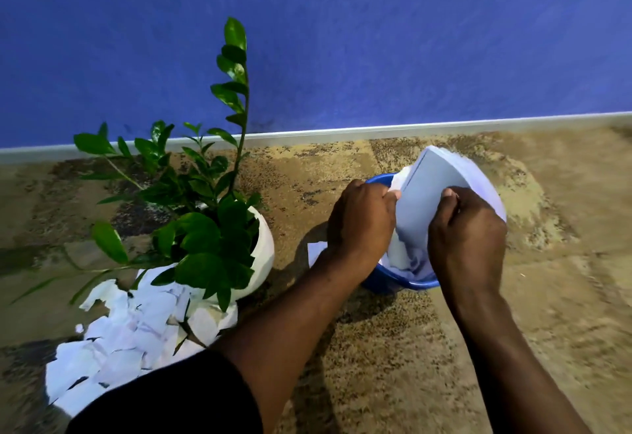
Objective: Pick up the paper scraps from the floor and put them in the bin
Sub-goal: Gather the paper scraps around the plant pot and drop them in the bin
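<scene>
A small blue bin stands on the carpet at centre right, mostly covered by my hands. Both hands hold a bundle of white paper sheets that sticks up out of the bin. My left hand grips the bundle's left edge with curled fingers. On its right side, my right hand has the fingers wrapped round the paper. More white paper lies inside the bin. A pile of several torn paper scraps lies on the floor at the lower left. One scrap lies just left of the bin.
A green plant in a round white pot stands left of the bin, its leaves overhanging the scrap pile. A blue wall with a pale skirting runs behind. Mottled brown carpet spreads to the right.
</scene>
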### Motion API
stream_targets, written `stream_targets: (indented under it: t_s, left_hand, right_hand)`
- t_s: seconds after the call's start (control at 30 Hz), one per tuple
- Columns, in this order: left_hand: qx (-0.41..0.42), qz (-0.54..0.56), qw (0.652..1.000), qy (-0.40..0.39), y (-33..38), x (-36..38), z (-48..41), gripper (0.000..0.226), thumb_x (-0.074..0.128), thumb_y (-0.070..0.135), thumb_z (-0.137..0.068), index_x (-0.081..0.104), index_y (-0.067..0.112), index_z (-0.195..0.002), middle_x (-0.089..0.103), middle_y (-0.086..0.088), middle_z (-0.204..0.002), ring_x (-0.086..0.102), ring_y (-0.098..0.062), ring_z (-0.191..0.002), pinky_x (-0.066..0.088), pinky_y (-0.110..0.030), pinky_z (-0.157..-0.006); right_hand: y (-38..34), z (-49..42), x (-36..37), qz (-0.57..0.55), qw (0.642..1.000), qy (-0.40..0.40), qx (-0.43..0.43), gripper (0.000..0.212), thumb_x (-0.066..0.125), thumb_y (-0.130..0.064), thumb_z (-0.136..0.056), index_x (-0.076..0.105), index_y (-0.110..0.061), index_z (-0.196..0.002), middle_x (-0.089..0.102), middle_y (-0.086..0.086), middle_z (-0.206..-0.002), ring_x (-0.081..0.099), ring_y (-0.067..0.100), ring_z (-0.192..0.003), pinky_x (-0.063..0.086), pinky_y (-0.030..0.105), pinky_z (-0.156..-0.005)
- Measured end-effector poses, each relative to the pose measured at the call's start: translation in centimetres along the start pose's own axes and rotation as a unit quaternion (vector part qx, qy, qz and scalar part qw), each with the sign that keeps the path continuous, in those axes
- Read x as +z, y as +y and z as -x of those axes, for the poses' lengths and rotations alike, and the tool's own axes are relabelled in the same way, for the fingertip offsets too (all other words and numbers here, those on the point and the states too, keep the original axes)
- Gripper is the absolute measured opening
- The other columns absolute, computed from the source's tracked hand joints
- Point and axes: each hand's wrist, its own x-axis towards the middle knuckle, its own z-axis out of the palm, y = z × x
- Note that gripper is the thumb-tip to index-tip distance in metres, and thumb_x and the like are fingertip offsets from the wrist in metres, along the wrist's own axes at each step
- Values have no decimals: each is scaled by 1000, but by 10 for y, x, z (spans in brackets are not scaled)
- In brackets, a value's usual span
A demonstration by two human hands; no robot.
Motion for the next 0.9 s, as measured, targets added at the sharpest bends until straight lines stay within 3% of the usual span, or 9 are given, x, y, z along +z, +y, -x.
stream_targets:
  t_s: [0.07, 0.13, 0.2, 0.27, 0.33, 0.43, 0.6, 0.73, 0.9]
  left_hand:
    - [13, 12, 1000, -6, -1, 8, -2, 33, 52, 25, -97, 64, 4, -74, 55, -10, -71, 49, -25, -75, 27, -30, -63]
    - [33, -12, 998, -48, -7, 21, -3, 27, 55, 30, -94, 69, 6, -98, 66, -13, -88, 62, -31, -88, 45, -32, -69]
    - [22, -69, 992, -107, -13, 33, -2, 45, 57, 32, -93, 52, 9, -131, 65, -17, -113, 60, -33, -106, 50, -39, -83]
    - [21, -87, 987, -135, -21, 40, 3, 61, 54, 28, -94, 29, 8, -145, 59, -20, -122, 57, -34, -112, 49, -43, -88]
    - [46, -48, 991, -114, -28, 43, 15, 58, 50, 21, -96, 25, 9, -147, 57, -20, -126, 55, -33, -114, 48, -45, -91]
    - [76, 10, 997, -22, -46, 41, 45, 46, 47, 16, -94, 43, 14, -139, 56, -11, -127, 54, -27, -115, 48, -39, -91]
    - [9, 17, 999, 47, -110, 48, 75, 35, 47, 18, -88, 61, 15, -120, 62, -5, -116, 60, -21, -104, 51, -32, -86]
    - [-105, -55, 993, -10, -155, 59, 80, 26, 51, 21, -92, 62, 16, -115, 60, -6, -116, 59, -21, -102, 50, -34, -85]
    - [-199, -102, 974, -37, -187, 67, 64, 26, 53, 27, -94, 62, 15, -116, 62, -6, -116, 58, -21, -104, 46, -32, -85]
  right_hand:
    - [2, 1, 1, -14, 1000, -3, 3, 30, 39, -22, -99, 57, -6, -81, 63, 22, -80, 52, 37, -67, 23, 32, -56]
    - [4, 5, 7, -39, 999, -14, 23, 26, 42, -22, -98, 57, -1, -99, 64, 25, -92, 58, 40, -79, 34, 37, -60]
    - [5, 12, 11, -56, 997, -33, 42, 30, 46, -20, -96, 51, 4, -115, 60, 28, -106, 57, 43, -94, 41, 41, -69]
    - [6, 22, 13, -57, 996, -45, 43, 38, 48, -16, -94, 43, 6, -125, 54, 29, -116, 55, 44, -102, 44, 43, -75]
    - [6, 36, 15, -53, 997, -44, 37, 45, 51, -10, -93, 39, 5, -133, 51, 29, -123, 52, 44, -109, 45, 45, -81]
    - [6, 60, 20, -76, 997, -15, 21, 44, 52, -5, -90, 43, 4, -133, 52, 27, -125, 51, 42, -113, 39, 42, -87]
    - [0, 108, 30, -154, 987, 33, -42, 25, 50, -7, -87, 62, -1, -109, 62, 16, -104, 64, 33, -89, 50, 39, -81]
    - [8, 160, 73, -170, 981, -97, 13, 17, 61, -7, -85, 65, -6, -101, 64, 10, -92, 62, 26, -80, 49, 31, -71]
    - [37, 190, 137, -110, 953, -246, 139, 16, 63, -14, -86, 65, -4, -98, 65, 14, -91, 59, 29, -82, 29, 24, -63]
